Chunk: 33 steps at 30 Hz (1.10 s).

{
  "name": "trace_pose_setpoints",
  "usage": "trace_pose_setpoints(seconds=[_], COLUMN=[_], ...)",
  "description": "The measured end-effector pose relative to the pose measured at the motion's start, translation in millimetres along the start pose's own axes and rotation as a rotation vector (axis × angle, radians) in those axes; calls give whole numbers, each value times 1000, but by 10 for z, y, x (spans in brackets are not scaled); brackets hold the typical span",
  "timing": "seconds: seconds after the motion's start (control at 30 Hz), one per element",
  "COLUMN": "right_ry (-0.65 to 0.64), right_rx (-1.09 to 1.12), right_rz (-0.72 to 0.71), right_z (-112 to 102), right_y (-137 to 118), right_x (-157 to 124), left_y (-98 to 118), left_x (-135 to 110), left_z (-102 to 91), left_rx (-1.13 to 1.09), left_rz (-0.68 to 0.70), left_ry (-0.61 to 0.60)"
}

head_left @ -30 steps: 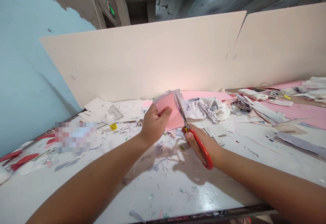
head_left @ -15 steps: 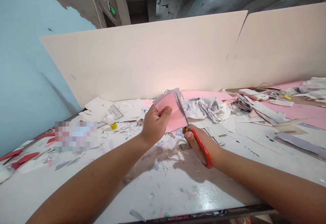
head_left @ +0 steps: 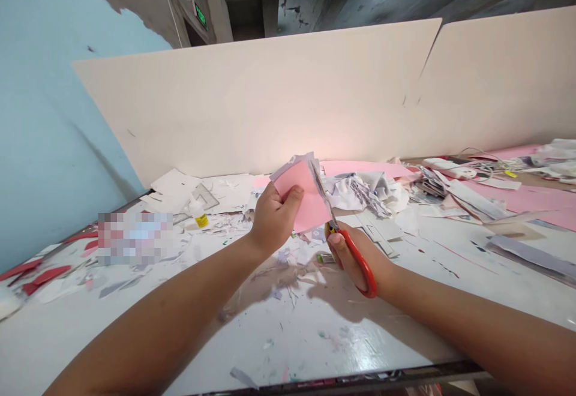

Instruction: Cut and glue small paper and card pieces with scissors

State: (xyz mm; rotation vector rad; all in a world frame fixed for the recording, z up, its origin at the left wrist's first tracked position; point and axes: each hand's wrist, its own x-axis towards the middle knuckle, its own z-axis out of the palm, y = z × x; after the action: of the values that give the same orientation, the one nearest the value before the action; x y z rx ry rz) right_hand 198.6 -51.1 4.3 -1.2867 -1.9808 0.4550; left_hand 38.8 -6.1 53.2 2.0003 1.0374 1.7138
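Left hand (head_left: 273,219) pinches the pink paper (head_left: 308,201) tight, right hand (head_left: 355,258) curled round red-handled scissors (head_left: 360,261), blades on the paper's edge!

A person's left hand (head_left: 273,219) holds a sheet of paper (head_left: 306,198) above a table (head_left: 288,348). Just to its right, the right hand (head_left: 353,255) holds scissors (head_left: 361,262), with the blades against the paper's right edge. Behind the hands, a heap of crumpled paper (head_left: 364,195) lies on the table, and a small bottle (head_left: 198,213) stands farther left. Paper scraps (head_left: 288,258) are scattered around and below the hands. Stacked papers (head_left: 472,199) and cables (head_left: 477,156) lie toward the right. A tall board (head_left: 252,102) stands along the table's far edge, and a wall (head_left: 54,114) runs along its left side.
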Motion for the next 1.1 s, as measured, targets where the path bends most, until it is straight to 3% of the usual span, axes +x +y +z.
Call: trace_pose_setpoints(seconds=[0.43,0.53,0.7,1.1], right_ry=[33,35,-52,-80], right_rx=[-36,83,288,364], right_rz=[16,44,-51,-78], right_z=[-27,-38,-47,-46], right_y=[-35,-23,22,29], right_x=[-6,-2,-3,-13], left_y=[-2,-1,-7,18], left_x=[28,32,39,28], left_z=[-11,-12,-3,-8], left_rx=[-163,-193,-222,-184], left_rz=[-125,-160,-167,-159], left_ry=[-3,4,0,-59])
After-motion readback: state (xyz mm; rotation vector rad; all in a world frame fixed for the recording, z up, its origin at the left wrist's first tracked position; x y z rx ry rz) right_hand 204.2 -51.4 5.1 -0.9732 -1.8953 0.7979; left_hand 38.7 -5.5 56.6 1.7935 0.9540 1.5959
